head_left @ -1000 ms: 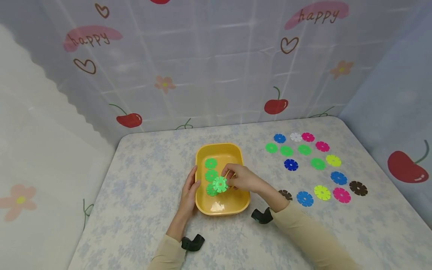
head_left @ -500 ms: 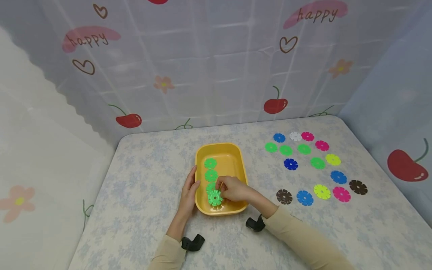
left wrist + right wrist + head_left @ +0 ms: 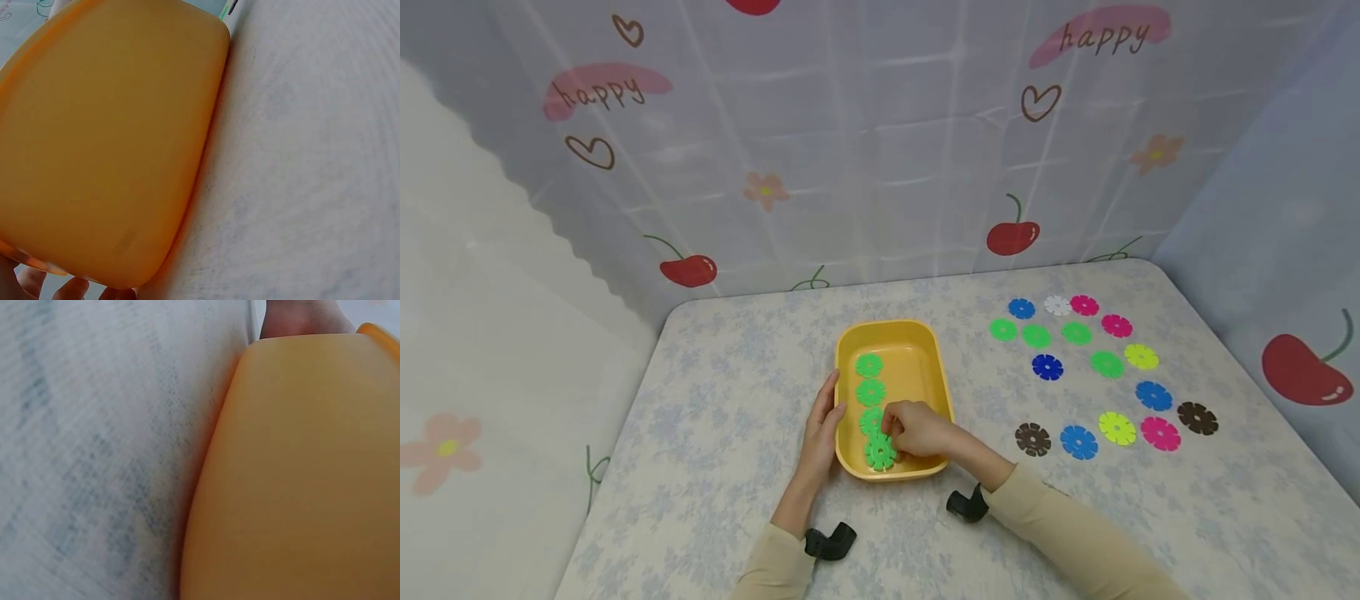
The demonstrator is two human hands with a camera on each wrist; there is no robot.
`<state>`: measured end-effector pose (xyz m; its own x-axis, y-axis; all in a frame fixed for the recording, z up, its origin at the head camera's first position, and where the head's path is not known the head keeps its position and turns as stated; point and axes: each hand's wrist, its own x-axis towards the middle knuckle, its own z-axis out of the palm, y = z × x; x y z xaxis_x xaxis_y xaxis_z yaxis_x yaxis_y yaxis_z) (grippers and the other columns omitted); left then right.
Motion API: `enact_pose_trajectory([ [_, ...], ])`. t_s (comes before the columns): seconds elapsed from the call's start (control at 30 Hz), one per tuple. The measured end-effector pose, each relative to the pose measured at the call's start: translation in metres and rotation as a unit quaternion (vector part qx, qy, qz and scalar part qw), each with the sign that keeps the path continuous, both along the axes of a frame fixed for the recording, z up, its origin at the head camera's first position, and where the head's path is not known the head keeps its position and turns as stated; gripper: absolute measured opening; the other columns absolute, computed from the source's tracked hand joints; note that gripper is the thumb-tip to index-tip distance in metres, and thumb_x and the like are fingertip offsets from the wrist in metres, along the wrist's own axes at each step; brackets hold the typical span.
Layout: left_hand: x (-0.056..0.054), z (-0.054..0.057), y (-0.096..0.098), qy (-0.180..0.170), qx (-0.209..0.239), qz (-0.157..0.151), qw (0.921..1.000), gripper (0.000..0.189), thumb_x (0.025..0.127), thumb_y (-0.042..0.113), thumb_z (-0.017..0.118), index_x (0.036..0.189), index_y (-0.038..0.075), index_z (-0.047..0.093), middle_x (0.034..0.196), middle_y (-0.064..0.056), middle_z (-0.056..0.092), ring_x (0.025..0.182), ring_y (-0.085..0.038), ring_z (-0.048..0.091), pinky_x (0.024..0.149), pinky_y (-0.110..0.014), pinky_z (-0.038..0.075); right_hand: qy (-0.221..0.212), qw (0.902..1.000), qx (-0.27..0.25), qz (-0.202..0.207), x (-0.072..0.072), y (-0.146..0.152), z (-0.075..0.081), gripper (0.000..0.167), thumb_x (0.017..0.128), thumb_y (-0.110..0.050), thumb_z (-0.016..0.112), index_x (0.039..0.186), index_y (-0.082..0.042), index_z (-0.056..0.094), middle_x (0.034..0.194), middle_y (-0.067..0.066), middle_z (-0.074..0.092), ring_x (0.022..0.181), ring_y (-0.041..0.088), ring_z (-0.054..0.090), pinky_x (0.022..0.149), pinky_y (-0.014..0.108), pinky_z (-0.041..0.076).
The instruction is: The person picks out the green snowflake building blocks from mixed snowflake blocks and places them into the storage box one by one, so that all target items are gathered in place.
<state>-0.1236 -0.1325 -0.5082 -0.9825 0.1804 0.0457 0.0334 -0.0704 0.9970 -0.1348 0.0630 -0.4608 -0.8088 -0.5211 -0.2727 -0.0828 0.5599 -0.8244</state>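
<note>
- One yellow tray (image 3: 917, 379)
- Four green notched discs (image 3: 871, 392) visible in the tray
- Four green discs (image 3: 1037, 336) on the table (image 3: 745, 358)
- Three lighter blue discs (image 3: 1078, 442) there
- One dark blue disc (image 3: 1047, 367)
- Three pink discs (image 3: 1161, 434)
- Two yellow discs (image 3: 1117, 428)
- Two dark brown discs (image 3: 1197, 418)
- One white disc (image 3: 1057, 305)
- One left hand (image 3: 820, 433), one right hand (image 3: 921, 430)
- Two black wrist pieces (image 3: 831, 542)

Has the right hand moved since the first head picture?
Yes. Judged against the yellow tray, the right hand has shifted toward the tray's near end, and slightly leftward.
</note>
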Motion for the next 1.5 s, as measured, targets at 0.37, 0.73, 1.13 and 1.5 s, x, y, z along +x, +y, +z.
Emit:
enact_pose_trajectory([
  [0.37,0.0008,0.0008,0.0,-0.004,0.001,0.004,1.0,0.053,0.107,0.017,0.035,0.158,0.022,0.02,0.165,0.001,0.011,0.152,-0.018,0.009,0.106,-0.006,0.029,-0.006,1.0,0.007,0.002,0.0033,-0.0015,-0.0001,0.009,0.086,0.009,0.059,0.092,0.003,0.063,0.065,0.005,0.061,0.055,0.016,0.062,0.052,0.025,0.051],
  [0.73,0.0003,0.0002,-0.0004,-0.005,0.001,0.003,1.0,0.053,0.107,0.015,0.035,0.158,0.021,0.02,0.165,0.0,0.011,0.153,-0.019,0.009,0.106,-0.005,0.029,-0.001,0.9998,0.018,-0.005,0.0046,-0.0044,0.001,0.009,0.086,0.009,0.061,0.089,0.001,0.064,0.066,0.006,0.063,0.057,0.017,0.064,0.055,0.026,0.051],
  [1.13,-0.0001,0.0,-0.0003,-0.007,-0.003,0.001,1.0,0.053,0.107,0.016,0.035,0.157,0.023,0.021,0.165,0.001,0.011,0.153,-0.018,0.009,0.106,-0.005,0.028,0.042,0.9981,0.043,-0.007,0.0048,-0.0055,0.0017,0.011,0.085,0.008,0.06,0.086,-0.001,0.065,0.065,0.004,0.062,0.056,0.016,0.06,0.053,0.024,0.045],
  [1.5,0.0014,0.0024,-0.0004,-0.006,-0.006,0.001,1.0,0.053,0.108,0.016,0.034,0.158,0.024,0.02,0.165,0.002,0.01,0.153,-0.018,0.009,0.106,-0.006,0.029,0.066,0.9964,0.052,-0.016,0.0033,-0.0062,0.0003,0.007,0.086,0.004,0.063,0.085,-0.002,0.065,0.067,0.001,0.057,0.058,0.012,0.053,0.055,0.022,0.041],
])
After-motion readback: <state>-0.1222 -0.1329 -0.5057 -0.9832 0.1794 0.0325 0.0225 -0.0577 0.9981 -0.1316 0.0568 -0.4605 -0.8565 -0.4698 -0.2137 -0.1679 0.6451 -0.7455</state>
